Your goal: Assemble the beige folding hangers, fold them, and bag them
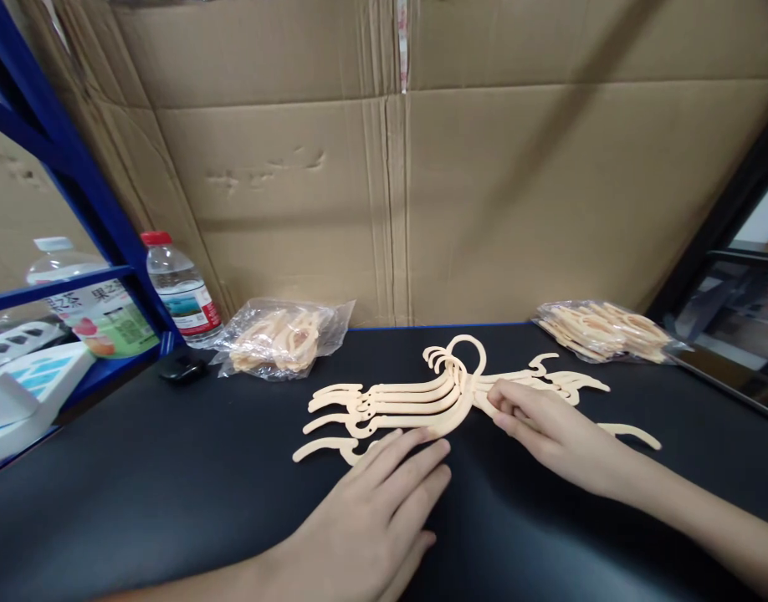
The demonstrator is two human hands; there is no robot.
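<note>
Right hand [550, 431] pinched on the hangers [460, 405], left hand [377, 512] laid open against them.
The hangers are fanned across the tabletop [171, 468]; judged light, stiff and smooth, they are best held at the middle, below the hooks [483, 358].

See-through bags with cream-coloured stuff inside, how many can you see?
2. The left bag lies near the red-capped bottle; the right bag lies at the back right of the black table, beyond the loose hangers. Any behind other things would be hidden.

Hangers [415, 423] lie on the table [171, 477]; bags [277, 343] behind, left and right.
</note>
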